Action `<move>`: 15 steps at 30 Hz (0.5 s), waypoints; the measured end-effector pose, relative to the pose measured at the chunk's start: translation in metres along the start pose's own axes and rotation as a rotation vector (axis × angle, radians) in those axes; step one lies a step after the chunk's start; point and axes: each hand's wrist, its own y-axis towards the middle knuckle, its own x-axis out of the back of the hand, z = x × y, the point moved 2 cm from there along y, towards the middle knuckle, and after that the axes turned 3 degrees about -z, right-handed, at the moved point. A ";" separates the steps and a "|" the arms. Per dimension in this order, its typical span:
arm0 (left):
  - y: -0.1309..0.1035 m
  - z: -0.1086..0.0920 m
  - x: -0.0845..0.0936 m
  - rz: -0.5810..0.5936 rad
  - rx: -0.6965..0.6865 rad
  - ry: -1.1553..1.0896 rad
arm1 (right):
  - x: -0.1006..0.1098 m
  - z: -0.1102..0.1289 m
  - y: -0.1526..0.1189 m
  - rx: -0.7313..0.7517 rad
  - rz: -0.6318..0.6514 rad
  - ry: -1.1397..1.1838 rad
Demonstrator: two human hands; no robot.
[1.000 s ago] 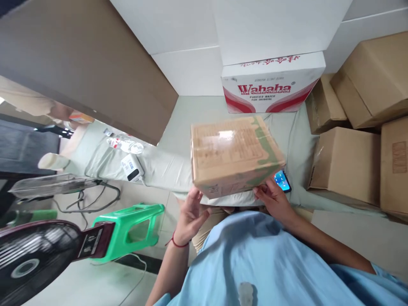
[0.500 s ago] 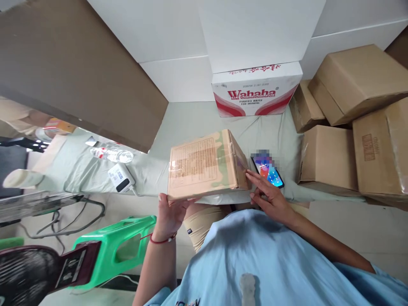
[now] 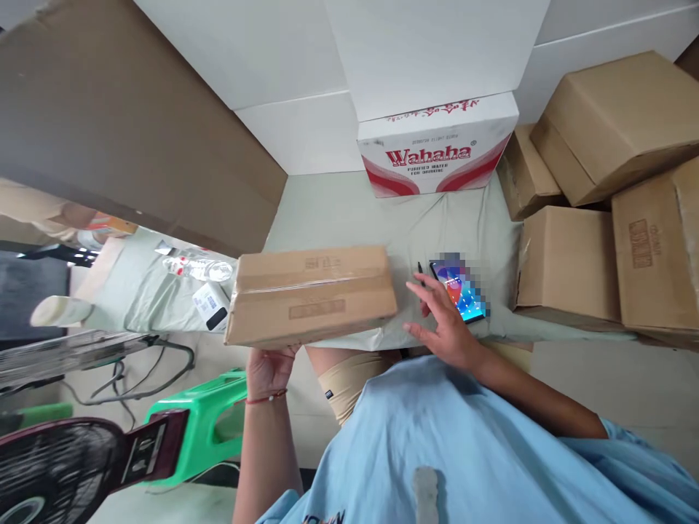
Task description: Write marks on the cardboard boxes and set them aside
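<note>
A brown cardboard box [image 3: 314,295] with a strip of clear tape lies in front of me, its near left end overhanging the table edge. Under that end is my left hand [image 3: 271,370], holding the box, with its fingertips partly hidden beneath it. My right hand [image 3: 443,320] is apart from the box, its fingers spread and holding nothing. Just beyond its fingertips is a dark pen-like item [image 3: 420,275] on the green cloth. A phone [image 3: 464,295] with a lit screen lies beside my right hand.
A white and red Wahaha carton [image 3: 440,156] stands at the back. Brown boxes [image 3: 571,266] are stacked at the right. At left are a large cardboard panel [image 3: 142,124], a plastic bottle [image 3: 204,269], a white device [image 3: 210,304], a green stool [image 3: 199,415] and a fan [image 3: 60,473].
The box has turned to show its taped face and moved left with my left hand. My right hand has let go of it, its fingers now spread. The pen-like item has come into view.
</note>
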 end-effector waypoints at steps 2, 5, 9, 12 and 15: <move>-0.003 0.015 -0.001 -0.004 0.018 0.043 | -0.006 -0.010 0.007 -0.059 0.094 0.054; -0.006 0.028 -0.002 -0.009 0.054 0.111 | -0.015 -0.020 0.016 -0.071 0.211 0.148; -0.007 0.015 -0.006 -0.001 0.095 0.165 | -0.018 -0.031 0.022 -0.169 0.172 0.211; -0.010 -0.008 -0.012 0.003 0.104 0.179 | -0.018 -0.036 0.021 -0.210 0.181 0.166; -0.016 -0.025 -0.017 -0.029 0.098 0.227 | -0.017 -0.032 0.016 -0.096 0.191 0.072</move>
